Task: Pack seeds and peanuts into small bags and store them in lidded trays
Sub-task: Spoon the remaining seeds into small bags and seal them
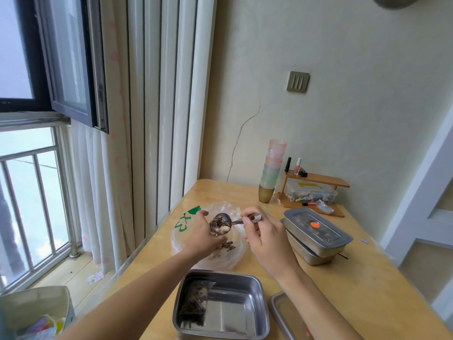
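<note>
Head view: on the table [343,278], the big plastic bag [186,224] holds loose seeds. The open tray [235,312] nearer the camera has one filled small bag [193,303]. Left hand [203,238] curls inside the big bag; I can't tell what it grips. Right hand [264,239] pinches the spoon [224,218], handle running right-to-left, loaded bowl just above the left fingers [220,239].

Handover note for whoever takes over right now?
Right hand pinches the spoon, loaded with seeds and a peanut. Left hand is curled beneath it over the big plastic bag; what it grips is unclear.
Done: one filled small bag lies in the open tray; a lidded tray sits on another at right.
Left: empty the spoon, keep bagging, put the loose lid on.
</note>
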